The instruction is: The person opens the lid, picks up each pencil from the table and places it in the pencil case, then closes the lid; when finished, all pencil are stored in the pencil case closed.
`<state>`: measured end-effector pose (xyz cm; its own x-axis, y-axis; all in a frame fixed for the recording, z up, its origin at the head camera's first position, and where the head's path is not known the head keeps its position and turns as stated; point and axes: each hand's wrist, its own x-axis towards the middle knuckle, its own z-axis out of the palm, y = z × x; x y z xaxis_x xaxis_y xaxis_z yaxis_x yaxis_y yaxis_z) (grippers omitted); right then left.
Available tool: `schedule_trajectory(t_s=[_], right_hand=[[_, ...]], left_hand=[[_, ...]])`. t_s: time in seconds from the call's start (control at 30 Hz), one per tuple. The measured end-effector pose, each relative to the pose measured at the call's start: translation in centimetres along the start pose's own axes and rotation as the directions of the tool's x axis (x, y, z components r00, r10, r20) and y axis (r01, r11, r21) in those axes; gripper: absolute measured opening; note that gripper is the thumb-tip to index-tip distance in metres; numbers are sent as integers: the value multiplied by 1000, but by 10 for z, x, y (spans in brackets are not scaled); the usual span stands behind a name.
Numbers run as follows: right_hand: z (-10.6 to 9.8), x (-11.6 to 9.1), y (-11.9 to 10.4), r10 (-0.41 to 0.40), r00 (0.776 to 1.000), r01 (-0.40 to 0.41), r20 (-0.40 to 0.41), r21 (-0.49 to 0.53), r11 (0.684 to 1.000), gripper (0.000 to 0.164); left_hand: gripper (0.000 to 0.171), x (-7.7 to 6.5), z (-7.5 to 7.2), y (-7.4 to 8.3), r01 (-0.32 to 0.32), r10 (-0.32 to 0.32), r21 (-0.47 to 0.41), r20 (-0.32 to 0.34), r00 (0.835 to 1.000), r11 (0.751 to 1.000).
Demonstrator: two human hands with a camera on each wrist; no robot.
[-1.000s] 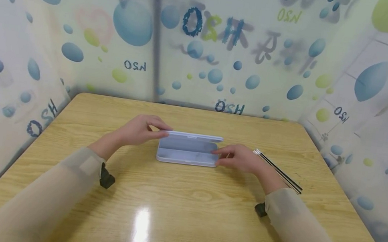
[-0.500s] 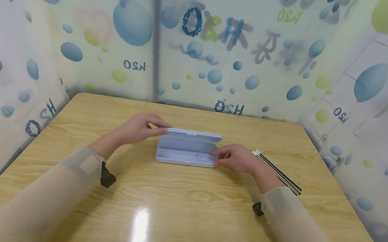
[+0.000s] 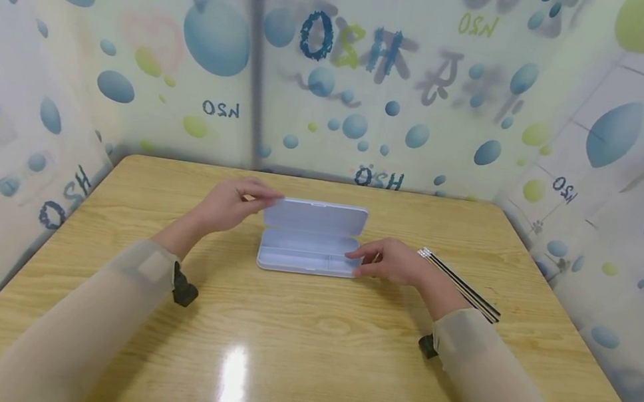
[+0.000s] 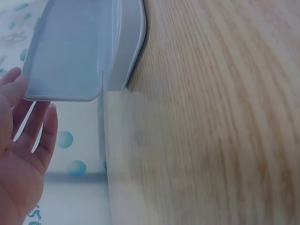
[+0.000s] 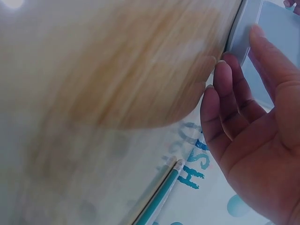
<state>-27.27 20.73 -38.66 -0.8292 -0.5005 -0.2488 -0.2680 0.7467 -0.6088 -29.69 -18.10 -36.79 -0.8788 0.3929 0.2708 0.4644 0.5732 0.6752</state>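
Note:
A pale blue pencil case (image 3: 293, 261) lies on the table with its lid (image 3: 320, 219) raised nearly upright. Inside the base, a low divider marks off a small compartment at the right. My left hand (image 3: 231, 206) pinches the lid's left corner between thumb and fingers; the left wrist view shows the thumb on the inner side of the lid (image 4: 65, 51) and other fingers behind it. At the other end, my right hand (image 3: 399, 262) grips the base, its fingers around the end wall (image 5: 241, 37). The hand covers part of the right compartment.
Several slim pencils (image 3: 459, 285), dark and light with pale ends, lie slanted on the wooden table (image 3: 304, 346) just right of my right hand. Patterned walls (image 3: 336, 82) enclose the table's back and sides.
My left hand has lifted the lid up and back, from partly raised to nearly upright, showing more of the inside. My right hand has stayed at the case's right end.

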Motion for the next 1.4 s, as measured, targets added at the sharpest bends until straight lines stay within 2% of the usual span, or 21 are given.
schedule_trajectory(t_s=[0.17, 0.3, 0.53, 0.73, 0.9, 1.1, 1.4], right_hand=[[0, -1, 0, 1, 1000, -1, -6, -3, 1000, 37], [-1, -2, -1, -3, 1000, 3, -11, -2, 1000, 37], [-1, -3, -1, 4, 1000, -4, -5, 3, 1000, 37], [-1, -3, -2, 10, 1000, -10, -1, -1, 1000, 38], [-2, -3, -2, 9, 1000, -9, -1, -4, 1000, 38], [-1, -3, -2, 22, 1000, -22, -1, 1, 1000, 36], [-1, -2, -1, 6, 1000, -6, -5, 4, 1000, 35]], left_hand=[[32, 5, 0, -4, -2, 2, 28, 1, 1000, 1000], [36, 9, 2, -7, 29, -29, 24, 7, 1000, 999], [45, 16, 6, -14, 135, -131, -59, 69, 989, 989], [52, 22, 10, -23, 169, -157, -110, 108, 982, 979], [59, 25, 12, -27, 164, -149, -90, 152, 977, 982], [71, 24, 13, -31, 173, -162, -27, 241, 957, 985], [73, 22, 15, -36, 216, -200, -35, 264, 944, 976]])
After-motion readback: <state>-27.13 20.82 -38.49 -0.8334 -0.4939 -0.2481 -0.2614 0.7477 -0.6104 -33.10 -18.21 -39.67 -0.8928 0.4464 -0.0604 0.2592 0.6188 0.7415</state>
